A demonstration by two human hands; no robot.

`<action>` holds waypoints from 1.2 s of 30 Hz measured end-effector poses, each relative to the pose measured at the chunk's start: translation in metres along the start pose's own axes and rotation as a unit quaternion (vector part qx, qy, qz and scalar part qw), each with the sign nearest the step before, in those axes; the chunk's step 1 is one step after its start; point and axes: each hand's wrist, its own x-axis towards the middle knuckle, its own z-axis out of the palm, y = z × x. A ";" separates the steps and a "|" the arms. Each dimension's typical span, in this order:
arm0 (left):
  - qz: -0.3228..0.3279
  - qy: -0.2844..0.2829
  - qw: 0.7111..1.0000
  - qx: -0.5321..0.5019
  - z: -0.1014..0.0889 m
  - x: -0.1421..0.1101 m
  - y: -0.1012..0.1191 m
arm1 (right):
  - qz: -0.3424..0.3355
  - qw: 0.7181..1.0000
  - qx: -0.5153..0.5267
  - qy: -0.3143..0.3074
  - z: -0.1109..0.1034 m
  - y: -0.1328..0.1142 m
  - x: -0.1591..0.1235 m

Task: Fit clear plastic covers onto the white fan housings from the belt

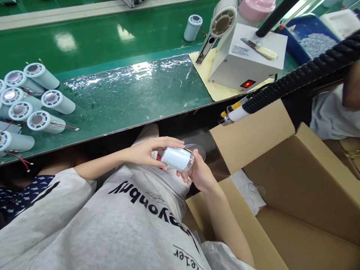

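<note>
Above my lap I hold a light-blue cylinder [176,159] tilted on its side, with a transparent end piece on its right. My left hand [149,152] grips its left end between thumb and fingers. Around the transparent end, my right hand [200,171] is closed, with some fingertips showing underneath. Just behind my left fingers a bit of red and white shows; I cannot make out what it is. Several similar light-blue cylinders [56,101] with ring-shaped ends and thin red wires lie or lean on the green bench at the left.
Another cylinder [193,28] stands on the green surface [92,41] at the back. A white box-shaped device [239,56] with a lit red switch sits at the bench's right. Beside my right arm is an open cardboard box [303,180]; a black coiled hose [303,75] hangs above it.
</note>
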 end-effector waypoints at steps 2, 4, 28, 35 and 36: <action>0.000 0.005 1.000 0.010 0.001 -0.001 0.001 | 0.033 0.999 0.010 -0.017 -0.001 0.001 0.000; -0.011 0.010 1.000 0.020 0.003 -0.001 0.003 | 0.048 0.998 0.010 -0.033 -0.002 0.003 0.000; -0.082 -0.034 0.992 -0.092 0.000 0.001 0.008 | -0.220 0.954 -0.182 0.090 -0.019 0.016 -0.024; -0.188 -0.017 0.962 -0.199 0.021 -0.004 -0.022 | -0.194 0.954 -0.206 0.096 -0.010 0.022 -0.014; -0.213 -0.017 0.956 -0.199 0.020 -0.002 -0.023 | -0.187 0.956 -0.208 0.090 -0.014 0.024 -0.016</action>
